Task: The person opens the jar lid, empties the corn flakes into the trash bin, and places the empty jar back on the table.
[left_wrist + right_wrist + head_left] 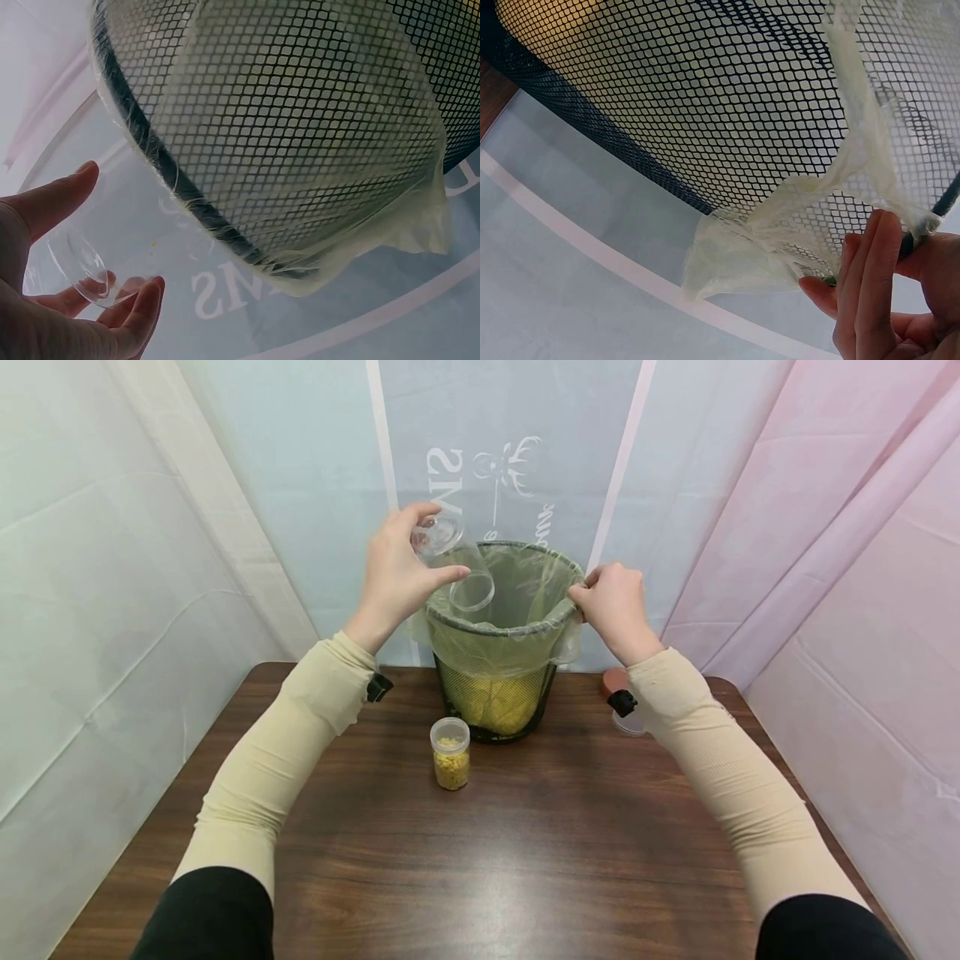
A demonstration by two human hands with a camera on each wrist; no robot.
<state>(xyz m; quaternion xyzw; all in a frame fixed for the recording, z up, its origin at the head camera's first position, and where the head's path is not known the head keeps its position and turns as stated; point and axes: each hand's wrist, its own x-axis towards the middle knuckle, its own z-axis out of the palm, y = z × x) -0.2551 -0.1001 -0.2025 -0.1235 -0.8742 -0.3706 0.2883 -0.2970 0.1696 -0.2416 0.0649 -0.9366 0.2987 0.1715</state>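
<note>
My left hand (393,564) grips a clear plastic jar (442,537), thumb on one side and fingers curled round the other. The jar is tipped, its mouth down over the left part of a black mesh bin (546,693). In the left wrist view the jar (82,262) looks see-through, with a tiny yellow speck near it. A pale, translucent bag (495,647) lines the bin and folds over its rim. At the rim's right side, my right hand (615,610) pinches the bag and rim between thumb and fingers. Something yellow shows through the bin's lower mesh.
In front of the bin stands an uncovered clear jar (451,756) partly filled with small yellow pieces. Beside the right wrist, a reddish round lid (614,680) and a clear round item (628,723) lie on the brown wooden table (465,860). Curtains hang behind and at both sides.
</note>
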